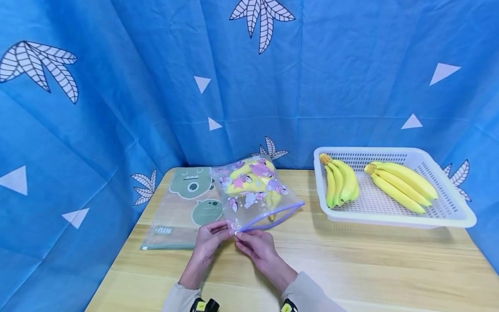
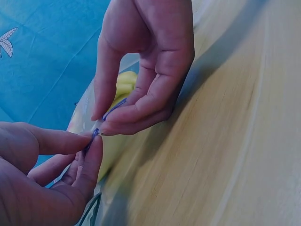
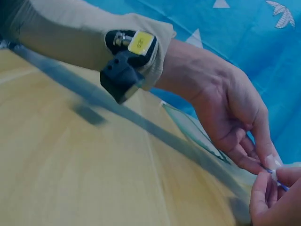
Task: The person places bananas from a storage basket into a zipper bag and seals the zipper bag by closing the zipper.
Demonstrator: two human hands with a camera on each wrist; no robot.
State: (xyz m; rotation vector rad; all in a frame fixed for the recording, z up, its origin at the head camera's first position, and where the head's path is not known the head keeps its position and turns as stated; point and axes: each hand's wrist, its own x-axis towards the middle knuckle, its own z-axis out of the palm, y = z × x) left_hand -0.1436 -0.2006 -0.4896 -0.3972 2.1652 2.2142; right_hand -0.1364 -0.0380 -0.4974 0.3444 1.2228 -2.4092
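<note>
Beyond left hand (image 1: 208,241) and right hand (image 1: 262,249), the purple-edged bag (image 1: 252,195); both pinch its corner.

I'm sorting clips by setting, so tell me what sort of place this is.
Probably a makeshift filming corner: a patterned blue curtain hangs behind the wooden table, and a black wrist-worn device looks like a camera.

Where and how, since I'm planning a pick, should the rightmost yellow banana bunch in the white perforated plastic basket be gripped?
Probably by its narrow stem end, from above. The yellow banana bunch lies with its bananas joined there, bare floor on that end's left leaving fingers some room; the raised walls of the white plastic basket would likely hinder a sideways approach.
</note>
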